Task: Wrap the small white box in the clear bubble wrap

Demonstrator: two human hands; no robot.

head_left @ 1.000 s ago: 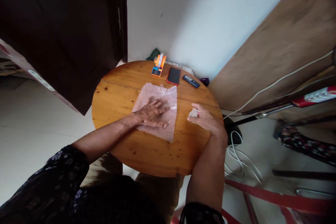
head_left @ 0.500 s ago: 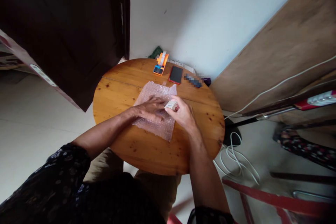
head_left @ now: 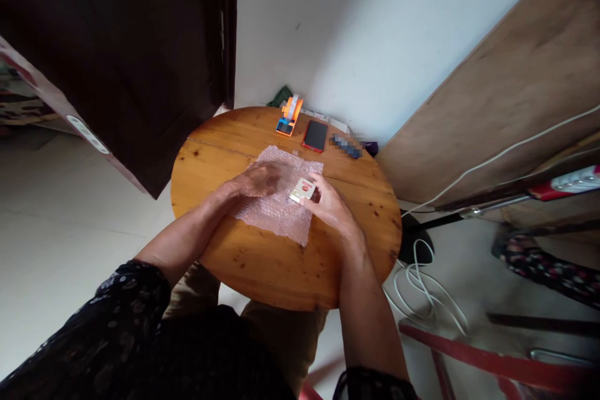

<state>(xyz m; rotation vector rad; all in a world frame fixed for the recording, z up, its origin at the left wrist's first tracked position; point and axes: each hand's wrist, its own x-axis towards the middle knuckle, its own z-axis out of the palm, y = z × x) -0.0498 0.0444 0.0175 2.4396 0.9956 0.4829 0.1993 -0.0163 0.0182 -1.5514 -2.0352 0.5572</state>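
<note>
Grip: R hand [head_left: 328, 205] pinches small box [head_left: 302, 190]; L hand [head_left: 255, 180] flat on bubble wrap [head_left: 281, 212].
Relation: box over wrap's right half, just right of L hand.

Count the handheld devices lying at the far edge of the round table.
2: a red-edged phone lies face up beside the orange tape dispenser; a dark, blurred handset lies just right of it. Nothing seems hidden behind them.
</note>
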